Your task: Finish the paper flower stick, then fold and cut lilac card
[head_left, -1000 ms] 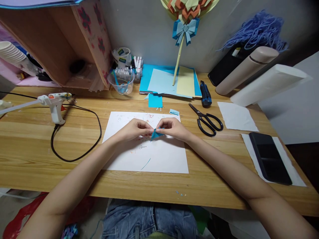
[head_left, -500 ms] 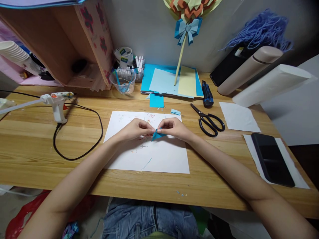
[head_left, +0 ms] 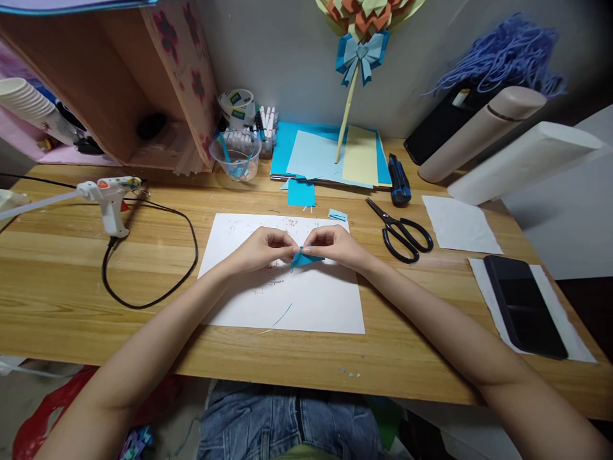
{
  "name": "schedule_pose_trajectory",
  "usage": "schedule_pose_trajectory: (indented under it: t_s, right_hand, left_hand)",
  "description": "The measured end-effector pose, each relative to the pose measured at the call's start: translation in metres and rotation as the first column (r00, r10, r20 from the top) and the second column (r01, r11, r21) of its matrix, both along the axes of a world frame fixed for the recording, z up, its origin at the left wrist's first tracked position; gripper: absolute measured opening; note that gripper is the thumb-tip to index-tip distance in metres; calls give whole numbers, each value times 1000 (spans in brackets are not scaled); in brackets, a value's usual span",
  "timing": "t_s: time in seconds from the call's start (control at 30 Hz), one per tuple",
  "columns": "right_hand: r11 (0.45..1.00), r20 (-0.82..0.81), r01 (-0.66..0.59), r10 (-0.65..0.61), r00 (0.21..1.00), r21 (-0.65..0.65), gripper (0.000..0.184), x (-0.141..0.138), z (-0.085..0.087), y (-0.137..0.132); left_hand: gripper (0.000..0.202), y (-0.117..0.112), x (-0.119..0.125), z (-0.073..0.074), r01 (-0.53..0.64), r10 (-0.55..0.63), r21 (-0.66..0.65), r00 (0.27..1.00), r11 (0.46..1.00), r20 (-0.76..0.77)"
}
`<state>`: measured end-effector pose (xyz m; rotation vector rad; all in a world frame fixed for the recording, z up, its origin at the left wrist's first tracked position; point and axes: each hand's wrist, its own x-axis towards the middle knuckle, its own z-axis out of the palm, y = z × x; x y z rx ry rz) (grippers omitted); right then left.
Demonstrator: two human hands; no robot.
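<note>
Between my two hands is a small folded piece of blue paper (head_left: 306, 259), held just above a white sheet (head_left: 320, 306) on the wooden table. The thumb and fingers of my left hand (head_left: 263, 248) pinch its left end. My right hand (head_left: 338, 246) grips the same paper from the right, thumbs and fingertips meeting at its top edge. Part of the paper is hidden by the fingers. Coloured marks and a thin blue paper strip (head_left: 282, 314) show on the white sheet.
Black-handled scissors (head_left: 400, 231) and a utility knife (head_left: 399, 181) lie to the right, a phone (head_left: 524, 306) beyond. On the left stands a glue gun (head_left: 111, 201) with its looped cord (head_left: 196, 243). Behind are a blue paper square (head_left: 301, 192), stacked coloured paper (head_left: 313, 153) and a plastic cup (head_left: 234, 156).
The blue paper has tilted slightly between my fingers, and more of it shows below the right fingertips. Both hands have otherwise hardly moved.
</note>
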<state>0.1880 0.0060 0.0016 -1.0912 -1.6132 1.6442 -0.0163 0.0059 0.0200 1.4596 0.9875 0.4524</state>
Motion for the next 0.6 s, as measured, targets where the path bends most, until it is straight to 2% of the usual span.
schedule_pose_trajectory:
  t_s: [0.23,0.5,0.6]
  right_hand:
    - [1000,-24,8,-8,1000,-15,25,0,1,0]
    - [1000,-13,23,-23,1000,-15,25,-1,-1,0]
    - [1000,-17,10,-10,1000,-11,25,0,-2,0]
  left_hand:
    - [28,3,-2,0,29,-29,-86,1000,996,8]
    - [27,-1,1,-2,-29,29,-41,999,999,-14]
    - [23,-3,4,-1,-48,48,18,999,999,-2]
